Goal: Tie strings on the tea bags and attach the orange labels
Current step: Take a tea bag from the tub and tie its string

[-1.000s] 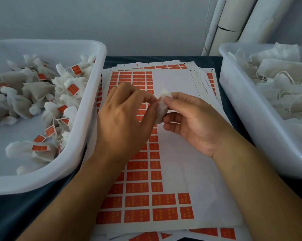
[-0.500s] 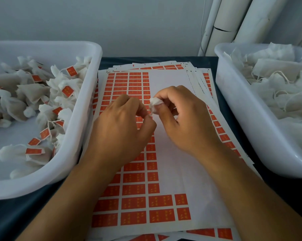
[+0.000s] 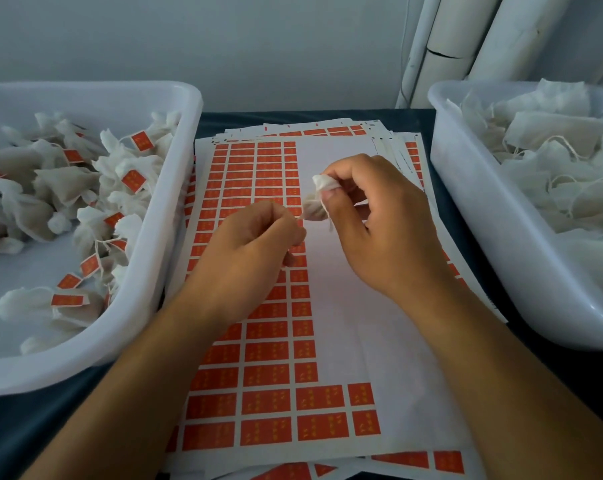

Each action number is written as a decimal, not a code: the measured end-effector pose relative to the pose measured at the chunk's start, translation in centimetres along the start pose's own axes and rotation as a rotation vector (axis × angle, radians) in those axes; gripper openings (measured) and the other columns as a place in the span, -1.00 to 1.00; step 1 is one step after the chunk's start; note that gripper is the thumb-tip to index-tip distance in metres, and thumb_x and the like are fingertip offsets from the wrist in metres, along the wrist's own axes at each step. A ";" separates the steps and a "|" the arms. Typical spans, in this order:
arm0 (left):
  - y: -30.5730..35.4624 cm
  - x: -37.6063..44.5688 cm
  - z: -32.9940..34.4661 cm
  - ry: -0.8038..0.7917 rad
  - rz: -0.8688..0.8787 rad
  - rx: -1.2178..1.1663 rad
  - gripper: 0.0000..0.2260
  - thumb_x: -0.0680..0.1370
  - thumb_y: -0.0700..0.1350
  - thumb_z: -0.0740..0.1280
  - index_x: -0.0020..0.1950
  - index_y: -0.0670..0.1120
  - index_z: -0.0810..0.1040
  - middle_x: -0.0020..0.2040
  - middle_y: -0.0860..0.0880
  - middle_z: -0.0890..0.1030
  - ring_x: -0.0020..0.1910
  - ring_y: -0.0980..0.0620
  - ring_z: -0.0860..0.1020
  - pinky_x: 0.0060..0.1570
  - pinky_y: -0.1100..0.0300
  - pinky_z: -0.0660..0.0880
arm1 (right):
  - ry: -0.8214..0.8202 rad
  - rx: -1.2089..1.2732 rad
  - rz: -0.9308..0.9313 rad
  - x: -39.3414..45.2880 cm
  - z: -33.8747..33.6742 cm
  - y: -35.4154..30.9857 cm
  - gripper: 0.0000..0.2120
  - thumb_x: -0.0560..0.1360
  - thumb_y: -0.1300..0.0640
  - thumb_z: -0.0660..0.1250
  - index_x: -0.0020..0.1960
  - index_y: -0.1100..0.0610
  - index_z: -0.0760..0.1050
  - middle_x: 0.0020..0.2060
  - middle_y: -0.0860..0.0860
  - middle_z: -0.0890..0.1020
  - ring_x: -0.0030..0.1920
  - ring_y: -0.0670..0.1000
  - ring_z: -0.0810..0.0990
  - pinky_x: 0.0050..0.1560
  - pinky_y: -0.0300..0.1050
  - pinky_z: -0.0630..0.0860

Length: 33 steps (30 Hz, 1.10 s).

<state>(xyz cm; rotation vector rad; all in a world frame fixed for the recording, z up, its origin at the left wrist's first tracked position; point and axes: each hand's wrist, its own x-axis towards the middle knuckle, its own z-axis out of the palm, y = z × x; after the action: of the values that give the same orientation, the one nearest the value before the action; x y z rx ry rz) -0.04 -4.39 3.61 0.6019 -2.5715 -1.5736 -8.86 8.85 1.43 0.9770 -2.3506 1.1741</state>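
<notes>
Both hands busy – R hand (image 3: 390,230) pinches tea bag (image 3: 315,202), L hand (image 3: 255,247) pulls string (image 3: 299,218)

A plain, pale grey-blue painted wall (image 3: 224,46) is being seen across the back, evenly lit by soft, dim light. Several white cylindrical pipes (image 3: 466,46), one showing a dark crack, are being leaned or run upright in the right corner. A dark blue-grey tabletop (image 3: 310,117) is being shown beneath the wall.
</notes>
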 end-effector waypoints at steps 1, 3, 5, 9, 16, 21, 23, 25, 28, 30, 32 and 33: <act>-0.2 -0.6 -0.1 0.054 0.061 -0.034 -0.84 0.66 -0.01 0.25 -0.02 -0.06 0.54 -0.15 -0.02 0.62 -0.10 -0.01 0.60 -0.07 0.17 0.58 | 0.003 0.002 0.007 0.0 -0.1 0.0 -0.76 0.67 -0.03 0.26 0.19 0.11 0.57 0.10 -0.03 0.66 0.02 -0.13 0.58 -0.01 -0.49 0.47; -1.0 -0.4 0.1 0.105 0.105 -0.030 -0.81 0.60 0.16 0.29 -0.03 0.06 0.53 -0.16 0.07 0.63 -0.13 0.07 0.61 -0.18 0.24 0.56 | -0.003 0.001 0.009 0.1 -0.1 0.0 -0.76 0.67 -0.02 0.26 0.19 0.10 0.57 0.10 -0.03 0.66 0.03 -0.13 0.59 0.00 -0.47 0.48; -1.3 0.1 0.3 0.100 0.114 -0.007 -0.65 0.49 0.39 0.23 -0.03 0.14 0.54 -0.13 0.16 0.63 -0.12 0.16 0.60 -0.23 0.31 0.52 | -0.008 0.004 0.000 0.0 0.0 -0.1 -0.76 0.67 -0.02 0.27 0.19 0.11 0.57 0.09 -0.03 0.66 0.02 -0.13 0.58 0.00 -0.47 0.48; -1.1 -0.1 0.8 0.085 0.197 -0.023 -0.57 0.45 0.43 0.14 -0.06 0.16 0.61 -0.14 0.15 0.64 -0.08 0.15 0.59 -0.28 0.45 0.53 | -0.015 0.015 -0.031 -0.1 0.1 -0.2 -0.79 0.64 0.03 0.32 0.18 0.14 0.58 0.08 0.00 0.67 -0.01 -0.14 0.55 -0.01 -0.49 0.45; -1.0 -0.1 1.1 0.052 0.176 -0.174 -0.75 0.56 0.18 0.28 -0.09 0.09 0.68 -0.22 0.09 0.67 -0.24 0.16 0.60 -0.28 0.46 0.50 | -0.078 0.045 -0.031 -0.1 -0.1 -0.2 -0.80 0.63 0.03 0.34 0.17 0.11 0.60 0.06 -0.05 0.67 -0.01 -0.16 0.58 -0.02 -0.50 0.49; -1.3 -0.1 0.9 0.033 0.168 -0.251 -0.75 0.63 0.03 0.30 -0.12 -0.04 0.67 -0.22 -0.02 0.67 -0.29 0.16 0.57 -0.23 0.40 0.54 | -0.121 0.145 0.018 0.0 -0.4 -0.3 -0.91 0.66 -0.01 0.30 0.09 -0.02 0.55 -0.10 -0.26 0.58 -0.07 -0.20 0.62 -0.06 -0.44 0.55; -1.3 -0.2 0.7 0.016 0.160 -0.319 -0.72 0.64 -0.01 0.27 -0.22 0.01 0.66 -0.25 0.03 0.65 -0.28 0.18 0.58 -0.22 0.38 0.55 | -0.179 0.182 0.048 0.1 -0.5 -0.2 -0.93 0.66 -0.02 0.30 0.08 -0.06 0.53 -0.13 -0.32 0.57 -0.04 -0.26 0.60 -0.08 -0.45 0.54; -1.5 0.0 0.6 0.042 0.111 -0.372 -0.67 0.63 -0.03 0.26 -0.31 0.06 0.63 -0.30 0.06 0.60 -0.30 0.18 0.57 -0.20 0.30 0.57 | -0.251 0.244 0.101 0.2 -0.8 0.1 -0.90 0.65 -0.04 0.30 0.09 -0.06 0.56 -0.14 -0.29 0.60 -0.05 -0.23 0.61 -0.11 -0.36 0.59; -1.7 0.3 0.2 0.009 0.036 -0.584 -0.75 0.48 -0.03 0.23 -0.37 0.04 0.60 -0.31 0.02 0.55 -0.30 0.12 0.55 -0.17 0.14 0.55 | -0.373 0.436 0.185 0.5 -1.4 0.2 -0.83 0.65 -0.01 0.31 0.16 0.02 0.61 -0.11 -0.12 0.67 -0.07 -0.05 0.67 -0.17 -0.20 0.65; -1.7 0.3 -0.1 -0.053 0.060 -0.711 -0.76 0.46 -0.06 0.21 -0.37 0.04 0.58 -0.30 0.00 0.52 -0.30 0.10 0.53 -0.20 0.13 0.52 | -0.447 0.568 0.215 0.5 -1.8 0.3 -0.81 0.63 0.01 0.34 0.19 0.04 0.60 -0.06 -0.02 0.68 -0.05 0.02 0.69 -0.16 -0.13 0.67; -1.8 0.3 -0.2 -0.084 0.085 -0.768 -0.77 0.45 -0.07 0.21 -0.38 0.04 0.55 -0.30 0.01 0.50 -0.29 0.11 0.52 -0.22 0.17 0.53 | -0.509 0.628 0.221 0.5 -2.1 0.4 -0.77 0.60 0.04 0.39 0.23 0.04 0.60 -0.01 0.01 0.67 0.00 0.04 0.69 -0.12 -0.08 0.68; -1.9 0.3 -0.2 -0.088 0.093 -0.784 -0.78 0.44 -0.06 0.21 -0.39 0.04 0.54 -0.30 0.01 0.50 -0.29 0.12 0.52 -0.23 0.19 0.54 | -0.532 0.628 0.216 0.5 -2.2 0.5 -0.74 0.58 0.05 0.42 0.25 0.03 0.59 0.00 0.00 0.66 0.02 0.05 0.68 -0.09 -0.06 0.69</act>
<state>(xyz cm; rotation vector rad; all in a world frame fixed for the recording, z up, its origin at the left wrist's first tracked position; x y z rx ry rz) 0.26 -5.40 1.99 0.3198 -1.7397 -2.3677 -9.55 10.58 2.76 1.3985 -2.5716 2.0266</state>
